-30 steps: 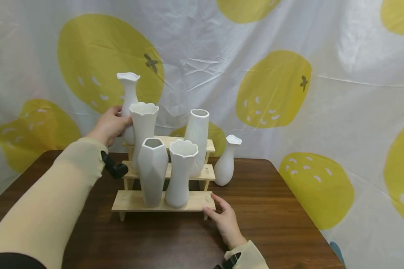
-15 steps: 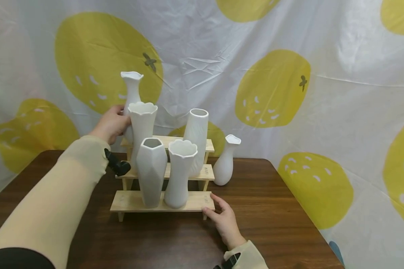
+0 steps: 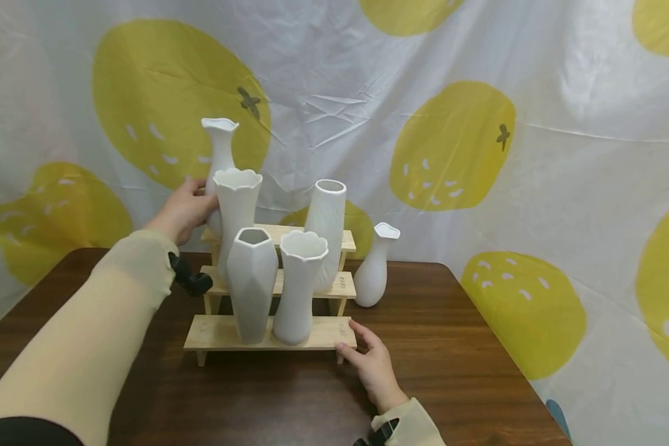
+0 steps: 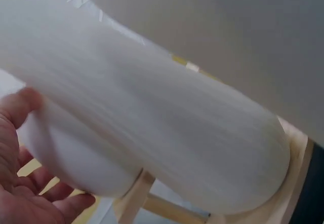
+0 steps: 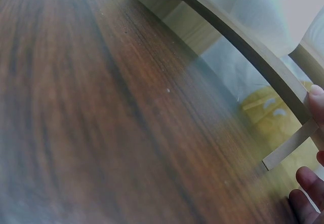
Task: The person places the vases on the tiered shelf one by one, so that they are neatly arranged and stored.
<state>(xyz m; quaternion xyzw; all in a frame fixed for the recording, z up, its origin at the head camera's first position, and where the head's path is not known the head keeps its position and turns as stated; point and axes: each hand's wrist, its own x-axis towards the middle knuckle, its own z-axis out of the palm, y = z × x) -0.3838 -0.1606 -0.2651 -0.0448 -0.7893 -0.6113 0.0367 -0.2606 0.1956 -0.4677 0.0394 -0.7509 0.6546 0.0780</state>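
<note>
At the left end of the top tier of a wooden three-tier stand [image 3: 203, 334], my left hand [image 3: 183, 210] holds a slim white vase [image 3: 220, 152] with a wavy flared rim. Its base rests at that tier, partly hidden behind a taller scalloped vase [image 3: 237, 201] on the middle tier. In the left wrist view, the thumb lies against the held vase [image 4: 76, 153], with curled fingers around its far side. My right hand [image 3: 376, 368] grips the right end of the bottom tier, thumb in front and forefinger behind. A stand leg [image 5: 289, 147] shows beside those fingers in the right wrist view.
A faceted vase [image 3: 252, 288] and a short scalloped vase [image 3: 301, 291] stand on the bottom tier. A tapered vase [image 3: 327, 235] occupies the middle tier's right. Another flared vase [image 3: 372, 272] stands on the brown table [image 3: 457, 353], right of the stand. A fruit-print curtain [image 3: 334, 74] hangs behind.
The vase in my left hand has shifted slightly right along the top tier, and has stayed nearly still over the last half second. My right hand keeps its grip on the stand.
</note>
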